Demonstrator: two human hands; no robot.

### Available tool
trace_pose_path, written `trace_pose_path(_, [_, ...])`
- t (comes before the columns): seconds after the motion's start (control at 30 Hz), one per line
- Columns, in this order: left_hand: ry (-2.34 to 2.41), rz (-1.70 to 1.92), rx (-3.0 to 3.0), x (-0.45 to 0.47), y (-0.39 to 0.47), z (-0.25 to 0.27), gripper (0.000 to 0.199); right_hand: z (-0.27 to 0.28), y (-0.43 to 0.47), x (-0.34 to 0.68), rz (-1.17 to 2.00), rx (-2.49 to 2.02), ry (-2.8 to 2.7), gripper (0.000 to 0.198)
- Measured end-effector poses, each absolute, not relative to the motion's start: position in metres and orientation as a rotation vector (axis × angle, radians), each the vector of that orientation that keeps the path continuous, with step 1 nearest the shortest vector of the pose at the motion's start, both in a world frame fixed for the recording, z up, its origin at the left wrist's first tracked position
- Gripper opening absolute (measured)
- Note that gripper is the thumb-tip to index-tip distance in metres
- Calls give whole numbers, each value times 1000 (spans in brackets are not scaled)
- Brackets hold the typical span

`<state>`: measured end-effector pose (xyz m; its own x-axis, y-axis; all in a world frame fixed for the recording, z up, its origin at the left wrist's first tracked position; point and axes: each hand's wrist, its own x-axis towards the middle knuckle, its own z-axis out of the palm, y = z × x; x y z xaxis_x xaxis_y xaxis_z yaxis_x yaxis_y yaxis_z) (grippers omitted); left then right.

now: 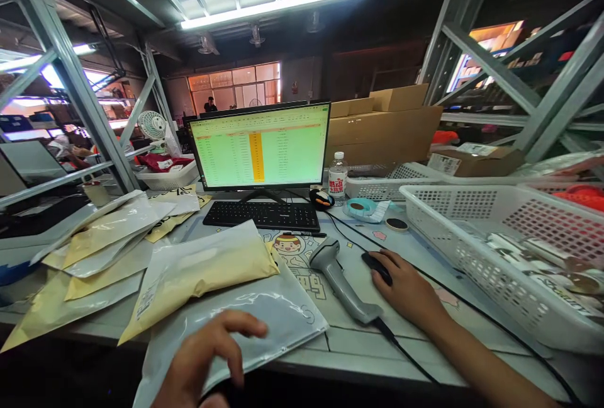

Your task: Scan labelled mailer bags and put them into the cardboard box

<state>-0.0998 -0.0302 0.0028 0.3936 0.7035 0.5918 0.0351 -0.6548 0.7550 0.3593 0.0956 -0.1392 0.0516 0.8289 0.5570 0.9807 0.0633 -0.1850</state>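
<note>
My right hand (406, 287) rests over a black computer mouse (377, 267), its fingers around it on the printed desk mat. To the left of the mouse lies a grey barcode scanner (343, 285) with its cable trailing toward me. My left hand (214, 354) hovers at the near edge, fingers apart and slightly curled, holding nothing. Below and beyond it is a flat white mailing bag (264, 313). On that bag lies a plump white and yellow padded mailer (207, 263). A black keyboard (262, 214) stands before the monitor (259, 147), which displays a spreadsheet.
Several mailers (108, 238) are piled at the left. A white basket (472, 257) with small packaged goods stands at the right. Near the monitor are a water bottle (338, 178) and a label roll (361, 207). Cardboard boxes (384, 134) stand behind; metal rack posts (87, 90) flank the desk.
</note>
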Motion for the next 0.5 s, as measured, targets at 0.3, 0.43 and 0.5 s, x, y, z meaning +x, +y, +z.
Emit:
trace_pose_path(0.3, [1729, 562, 2424, -237, 52, -40, 65, -70, 58, 283, -408, -1347, -1948, 42])
trace_pose_path(0.43, [1692, 286, 2384, -237, 72, -43, 68, -50, 21, 166, 124, -936, -2518, 52])
trace_pose_path(0.5, [1611, 325, 2412, -235, 77, -47, 64, -59, 19, 118, 222, -907, -2650, 75])
